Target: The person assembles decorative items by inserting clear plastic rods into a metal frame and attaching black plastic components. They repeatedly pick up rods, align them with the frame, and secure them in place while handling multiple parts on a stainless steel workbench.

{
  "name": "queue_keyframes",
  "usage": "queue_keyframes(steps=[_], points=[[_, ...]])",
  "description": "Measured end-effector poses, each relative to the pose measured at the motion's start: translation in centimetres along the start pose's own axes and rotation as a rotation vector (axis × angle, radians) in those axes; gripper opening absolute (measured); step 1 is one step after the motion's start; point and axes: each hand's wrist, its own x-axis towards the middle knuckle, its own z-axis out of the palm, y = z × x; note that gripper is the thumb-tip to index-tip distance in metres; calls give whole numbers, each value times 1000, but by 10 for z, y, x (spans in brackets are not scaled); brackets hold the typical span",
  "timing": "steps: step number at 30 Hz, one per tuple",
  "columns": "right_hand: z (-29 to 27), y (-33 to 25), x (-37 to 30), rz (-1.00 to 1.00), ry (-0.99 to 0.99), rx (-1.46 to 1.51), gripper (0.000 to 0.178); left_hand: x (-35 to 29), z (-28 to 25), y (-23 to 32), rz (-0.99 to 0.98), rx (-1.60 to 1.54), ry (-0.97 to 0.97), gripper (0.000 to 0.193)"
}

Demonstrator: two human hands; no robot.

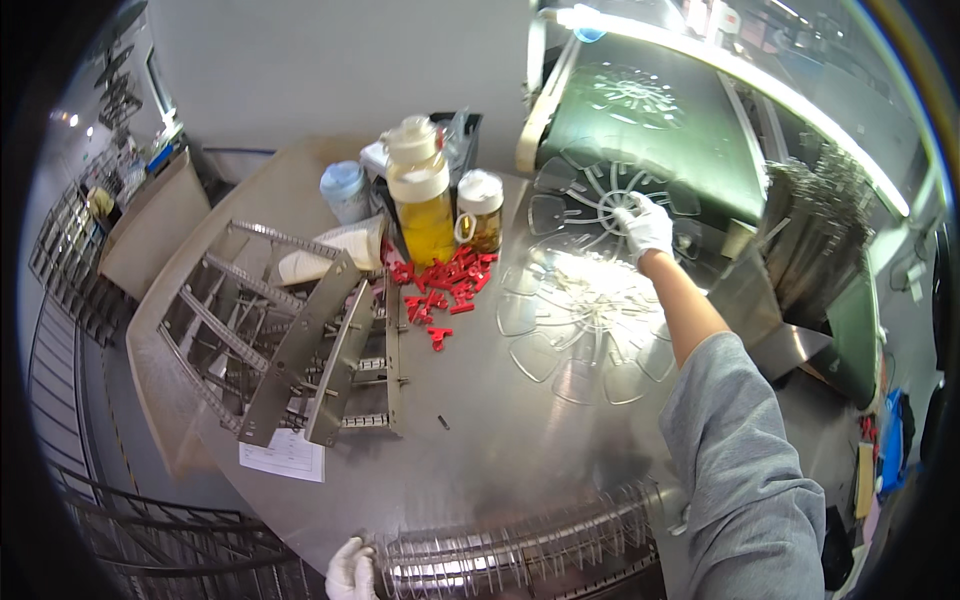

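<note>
My right hand (648,226), in a white glove, is closed on the hub of a clear plastic moulding (590,190). Thin runners spread from that hub to flat paddle-shaped pieces, and it is held at the near end of a green conveyor belt (690,150). Below it on the steel table lies a stack of similar clear mouldings (575,330), bright with glare. At the lower edge my left hand (350,570), gloved too, has its fingers curled against the left end of a long metal rack (510,550). Many thin clear pieces stand in a row along this rack; part of the hand is cut off.
Empty metal racks (290,340) stand at the left over a paper sheet (285,457). Red clips (450,280) lie beside a yellow-filled jug (420,195), a lidded mug (480,210) and a blue-white cup (345,190). Thin metal strips (815,230) are stacked at the right.
</note>
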Motion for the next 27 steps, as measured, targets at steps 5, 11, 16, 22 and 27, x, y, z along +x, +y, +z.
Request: queue_keyframes(steps=[5,11,16,22,27], points=[[8,-12,15,-123,186,-115,17,-4,3,-15,-122,-325,77,30],[-122,-175,-53,-293,9,487,17,-1,-35,41,35,-782,143,50],[-207,-277,-234,-768,-140,381,11,-27,-2,144,692,-801,-290,70],[-259,-308,-354,-294,-522,1002,8,-98,11,196,758,-1106,-468,141],[-281,-301,-362,-76,-780,986,6,-120,4,195,649,-1150,-481,129]])
